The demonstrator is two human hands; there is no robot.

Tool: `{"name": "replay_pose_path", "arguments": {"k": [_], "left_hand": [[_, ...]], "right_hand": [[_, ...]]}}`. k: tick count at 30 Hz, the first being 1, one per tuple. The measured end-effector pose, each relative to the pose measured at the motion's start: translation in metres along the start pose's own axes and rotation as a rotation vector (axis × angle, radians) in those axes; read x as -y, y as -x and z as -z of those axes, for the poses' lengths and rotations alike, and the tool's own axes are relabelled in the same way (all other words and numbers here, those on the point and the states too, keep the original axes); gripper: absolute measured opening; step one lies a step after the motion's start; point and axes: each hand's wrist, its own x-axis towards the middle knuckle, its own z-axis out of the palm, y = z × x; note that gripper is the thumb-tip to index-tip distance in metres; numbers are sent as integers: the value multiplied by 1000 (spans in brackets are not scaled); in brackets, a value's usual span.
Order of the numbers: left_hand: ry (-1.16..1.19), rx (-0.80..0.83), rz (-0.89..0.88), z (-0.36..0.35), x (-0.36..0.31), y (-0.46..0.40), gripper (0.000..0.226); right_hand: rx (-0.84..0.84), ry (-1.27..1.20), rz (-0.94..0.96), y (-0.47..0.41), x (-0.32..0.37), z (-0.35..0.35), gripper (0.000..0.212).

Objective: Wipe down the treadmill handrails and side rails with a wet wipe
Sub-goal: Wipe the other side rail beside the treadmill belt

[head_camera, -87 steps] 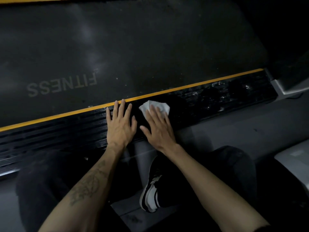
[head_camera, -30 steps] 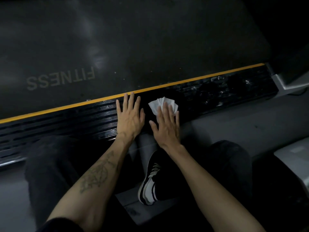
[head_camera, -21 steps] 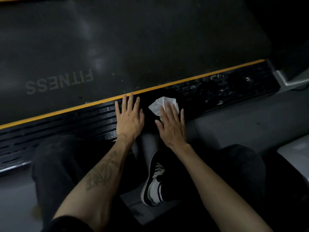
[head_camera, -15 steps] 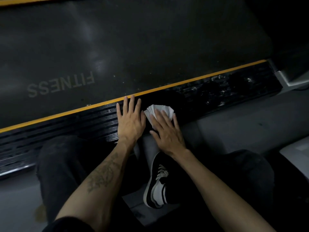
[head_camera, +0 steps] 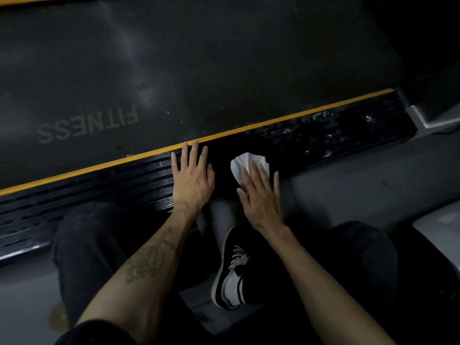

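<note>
The treadmill's black ribbed side rail (head_camera: 107, 190) runs diagonally across the view, edged by a yellow stripe (head_camera: 286, 119) along the dark belt (head_camera: 199, 66). A white wet wipe (head_camera: 245, 163) lies on the rail. My right hand (head_camera: 261, 195) presses it flat with straight fingers, near the rail's outer edge. My left hand (head_camera: 191, 178) rests flat on the rail just left of the wipe, fingers spread, its fingertips reaching the yellow stripe. To the right, the rail shows wet, shiny patches (head_camera: 323, 135).
I crouch beside the treadmill on a grey floor (head_camera: 361, 180). My dark trousered knees (head_camera: 87, 240) and a black-and-white sneaker (head_camera: 231, 275) sit below my arms. A grey end cap (head_camera: 423, 118) closes the rail at right. The belt reads "FITNESS" (head_camera: 87, 128).
My right hand has slid the wipe a little to the right and toward the rail's outer edge, widening the gap to my left hand. My left hand has stayed flat on the rail.
</note>
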Motion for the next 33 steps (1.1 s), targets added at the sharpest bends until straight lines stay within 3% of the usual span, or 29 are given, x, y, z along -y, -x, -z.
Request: {"name": "replay_pose_path", "arguments": {"k": [3, 8, 12, 14, 19, 22, 26, 31, 33], "left_hand": [[6, 3, 4, 0, -1, 0, 53], [0, 1, 5, -1, -1, 0, 54], [3, 5, 6, 0, 0, 0, 54], [1, 12, 7, 0, -1, -1, 54], [-9, 10, 8, -1, 0, -1, 54], [-9, 7, 7, 0, 0, -1, 54], [-4, 9, 7, 0, -1, -1, 54], [-7, -4, 3, -2, -1, -1, 53], [-11, -16, -2, -2, 0, 0, 54]], "right_hand": [[-2, -73, -66, 9, 29, -4, 68], [37, -8, 209, 13, 17, -8, 63], [-9, -12, -59, 8, 2, -4, 64], [-25, -65, -104, 13, 22, -7, 68], [33, -23, 187, 23, 18, -11, 63], [2, -19, 58, 15, 2, -6, 62], [-34, -121, -140, 15, 35, -6, 64], [25, -16, 196, 19, 23, -9, 61], [-2, 38, 175, 14, 6, -8, 59]]}}
